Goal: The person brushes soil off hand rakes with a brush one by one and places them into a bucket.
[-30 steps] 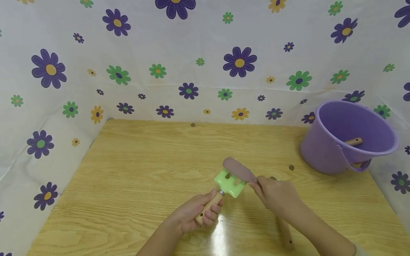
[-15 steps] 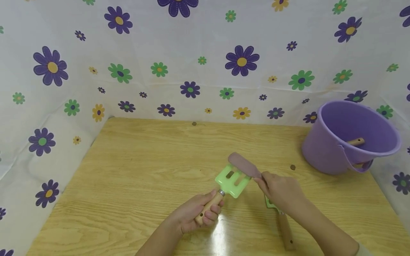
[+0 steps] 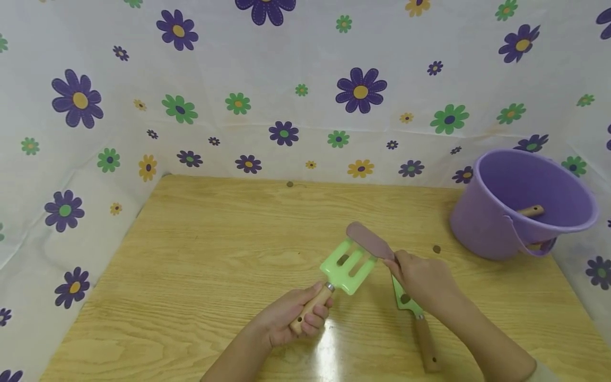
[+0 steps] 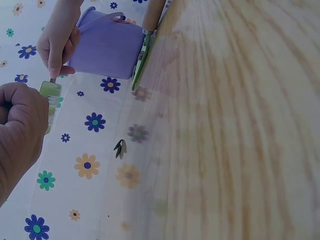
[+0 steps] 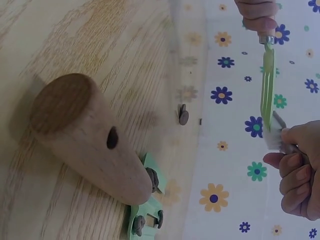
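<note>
My left hand (image 3: 291, 318) grips the wooden handle of a light green garden fork (image 3: 345, 277), held up with its tines away from me. In my right hand (image 3: 425, 278) is a small brush with a mauve back (image 3: 369, 242); its handle is mostly hidden in my fingers. The pale bristles (image 5: 273, 139) touch the fork near the tine tips in the right wrist view. A dark brown spot shows at one slot of the fork; whether it sits on the fork or behind it I cannot tell. Below my right hand lies a second green tool (image 3: 427, 345) with a wooden handle.
A purple bucket (image 3: 482, 228) stands at the right with a wooden handle (image 3: 532, 211) inside. Brown lumps (image 5: 139, 225) sit on the lying green tool. More brown bits (image 3: 436, 249) lie on the wooden table (image 3: 215, 239). A flowered sheet (image 3: 286, 63) surrounds the back and sides.
The brush has slid up and right along the fork toward the tine tips, uncovering more of the slots. More of the lying green tool shows. My left hand stays nearly still.
</note>
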Motion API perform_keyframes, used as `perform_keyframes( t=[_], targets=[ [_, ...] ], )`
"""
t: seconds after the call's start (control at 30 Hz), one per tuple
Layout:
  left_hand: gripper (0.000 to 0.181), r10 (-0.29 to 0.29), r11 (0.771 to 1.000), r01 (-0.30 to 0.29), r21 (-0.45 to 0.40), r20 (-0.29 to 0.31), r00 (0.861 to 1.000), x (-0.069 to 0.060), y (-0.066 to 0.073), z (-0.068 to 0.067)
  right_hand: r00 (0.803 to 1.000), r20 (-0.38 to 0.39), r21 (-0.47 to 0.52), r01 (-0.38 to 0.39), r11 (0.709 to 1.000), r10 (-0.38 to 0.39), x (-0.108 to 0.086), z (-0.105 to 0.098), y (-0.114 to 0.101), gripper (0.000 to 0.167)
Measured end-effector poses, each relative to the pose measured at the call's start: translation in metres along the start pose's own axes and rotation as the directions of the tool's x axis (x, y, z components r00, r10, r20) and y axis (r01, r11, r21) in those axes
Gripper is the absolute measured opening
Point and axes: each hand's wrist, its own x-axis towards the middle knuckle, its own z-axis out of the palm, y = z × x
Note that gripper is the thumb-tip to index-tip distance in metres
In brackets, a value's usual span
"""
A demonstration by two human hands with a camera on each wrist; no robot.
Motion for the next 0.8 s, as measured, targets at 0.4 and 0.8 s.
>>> perform_keyframes(
  t=[0.4, 0.8],
  targets=[
    [0.034, -0.008, 1.000, 0.008, -0.007, -0.024, 1.000, 0.003, 0.001, -0.002, 0.978, 0.162, -0.003, -0.135, 0.991, 0.133, 0.001, -0.004, -0.002, 0.033],
    [0.034, -0.006, 1.000, 0.006, -0.008, -0.028, 1.000, 0.005, -0.001, -0.005, 0.995, 0.052, 0.026, -0.091, 0.995, 0.090, 0.000, -0.011, -0.005, 0.050]
  ],
)
